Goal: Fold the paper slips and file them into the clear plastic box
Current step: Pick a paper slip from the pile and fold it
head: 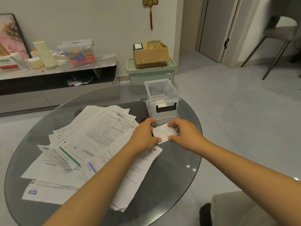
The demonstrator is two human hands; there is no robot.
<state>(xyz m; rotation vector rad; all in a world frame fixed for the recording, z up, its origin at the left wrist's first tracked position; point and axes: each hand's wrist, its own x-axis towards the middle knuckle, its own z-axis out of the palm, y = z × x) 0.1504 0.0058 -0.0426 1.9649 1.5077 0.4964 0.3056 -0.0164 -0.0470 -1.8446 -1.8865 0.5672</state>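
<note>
A small white printed paper slip (164,132) lies folded on the round glass table (162,185), just in front of the clear plastic box (162,98). My left hand (145,136) pinches the slip's left edge. My right hand (184,136) pinches its right side with thumb and fingers. The box stands open and upright with a black latch on its near wall, and something pale lies inside it. A loose heap of printed papers and receipts (91,141) covers the left half of the table, partly under my left forearm.
Behind the table a low cabinet (57,70) carries a lidded clear bin, jars and a framed picture. A green storage bin (151,72) with a cardboard box on top stands on the floor beyond the clear box. A grey chair (280,38) is at far right.
</note>
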